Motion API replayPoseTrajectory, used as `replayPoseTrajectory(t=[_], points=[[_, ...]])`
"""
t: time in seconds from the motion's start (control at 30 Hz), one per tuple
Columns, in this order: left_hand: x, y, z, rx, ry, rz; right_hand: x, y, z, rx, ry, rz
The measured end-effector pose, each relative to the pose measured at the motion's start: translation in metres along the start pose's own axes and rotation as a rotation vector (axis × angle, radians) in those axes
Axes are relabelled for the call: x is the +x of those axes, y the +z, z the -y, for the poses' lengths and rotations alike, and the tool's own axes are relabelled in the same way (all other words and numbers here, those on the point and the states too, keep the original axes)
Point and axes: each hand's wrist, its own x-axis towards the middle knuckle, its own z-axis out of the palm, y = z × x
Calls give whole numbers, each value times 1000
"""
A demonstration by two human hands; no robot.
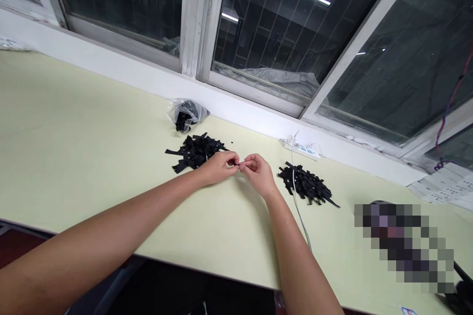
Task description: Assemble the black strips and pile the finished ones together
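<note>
Fingertips of my left hand [220,167] and my right hand [257,171] meet over the table, both closed in a pinch on a small black strip [237,164]. Most of that strip is hidden by the fingers. Just behind and left of my left hand lies a loose pile of black fabric strips [199,150], some with tiny light marks. A second pile of similar black strips [306,184] sits to the right of my right hand, with a white cable crossing over it.
A clear plastic bag [188,114] with black pieces inside stands near the wall. Behind the right pile is a white power strip [303,148], its cable [300,216] running toward the front edge. White boxes [449,187] and a blurred-out item [404,243] occupy the right side.
</note>
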Motion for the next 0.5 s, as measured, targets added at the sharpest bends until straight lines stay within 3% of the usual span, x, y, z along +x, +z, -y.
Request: replayPoseTrajectory(t=[0.27, 0.5], points=[[0, 6, 0, -95, -68, -9, 2, -1, 0, 196, 96, 4], [4, 13, 9, -130, -82, -115, 10, -5, -16, 38, 45, -85]])
